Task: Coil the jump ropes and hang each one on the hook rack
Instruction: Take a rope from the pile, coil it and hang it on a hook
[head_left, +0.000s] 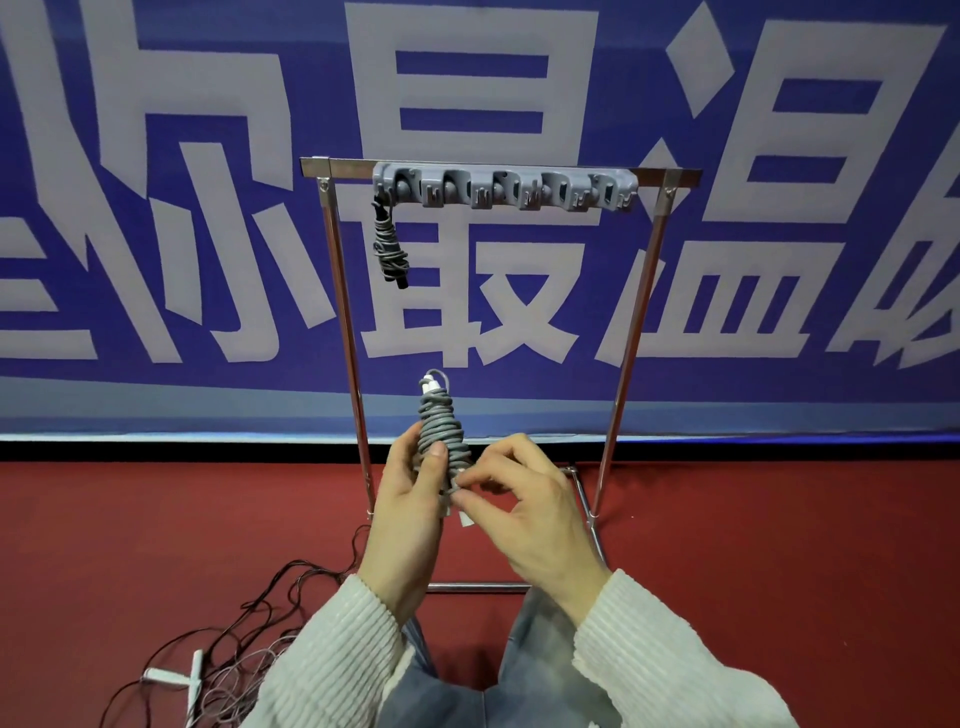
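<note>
Red carpet runs up to a blue banner, with a steel frame carrying a grey plastic hook rack (504, 189). One coiled rope (390, 244) already hangs from its leftmost hook. The left hand (410, 512) grips a second grey rope (441, 436), wound tight around white handles, while the right hand (524, 512) pinches its loose end at the bottom. Tucking looks nearly done; hanging comes next. More thin ropes (244, 660) lie tangled on the floor.

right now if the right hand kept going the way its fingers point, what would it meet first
The right hand points left, fingertips already pinching the rope end on the grey coiled jump rope. Going straight on, it would press into that coil, then the left hand gripping it. Depth looks shared, so contact seems likely.
</note>
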